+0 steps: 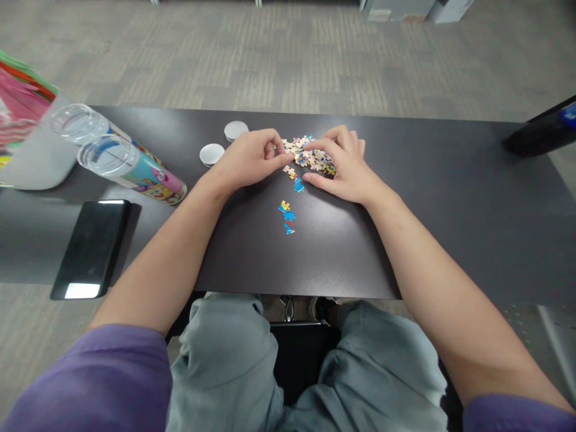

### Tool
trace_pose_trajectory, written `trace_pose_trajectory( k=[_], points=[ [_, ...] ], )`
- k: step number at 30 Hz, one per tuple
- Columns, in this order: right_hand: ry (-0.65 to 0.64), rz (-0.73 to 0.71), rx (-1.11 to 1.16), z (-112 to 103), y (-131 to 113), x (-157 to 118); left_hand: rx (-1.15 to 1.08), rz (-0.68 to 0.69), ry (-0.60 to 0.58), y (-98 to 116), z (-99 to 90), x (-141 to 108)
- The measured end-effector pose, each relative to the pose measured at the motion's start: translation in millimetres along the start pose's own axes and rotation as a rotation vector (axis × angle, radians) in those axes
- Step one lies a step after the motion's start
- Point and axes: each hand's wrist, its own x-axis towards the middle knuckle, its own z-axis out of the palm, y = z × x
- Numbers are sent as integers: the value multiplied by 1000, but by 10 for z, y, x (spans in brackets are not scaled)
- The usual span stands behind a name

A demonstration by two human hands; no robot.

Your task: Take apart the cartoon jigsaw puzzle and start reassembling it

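A heap of small jigsaw puzzle pieces (310, 155) lies on the dark table, many with their pale backs up. At its left edge my left hand (252, 157) is closed, thumb and forefinger pinched on what looks like a puzzle piece, mostly hidden by the fingers. My right hand (344, 165) rests over the heap's right side with its fingers apart, the forefinger touching the pieces. Just below the heap, near my right thumb, is a blue piece (299, 185) with a few others. Closer to me lies a short column of blue, yellow and red pieces (288, 216).
Two white round lids (212, 155) lie left of my left hand. Clear-topped printed tubes (155, 180) lean at the left, by a white container (42, 150) of colourful material. A black phone-like slab (92, 249) lies at the front left. A dark object (537, 135) stands far right.
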Motion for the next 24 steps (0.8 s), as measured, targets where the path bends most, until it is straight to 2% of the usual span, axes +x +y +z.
trace_pose_trajectory(
  k=[12, 17, 24],
  points=[
    [-81, -66, -4, -14, -176, -7, -106, 18, -256, -124, -147, 33],
    [-96, -90, 7, 11, -205, 5, -70, 36, -210, -105, -128, 48],
    [-87, -82, 36, -5, -155, 6, -90, 36, -206, -98, -65, 50]
  ],
)
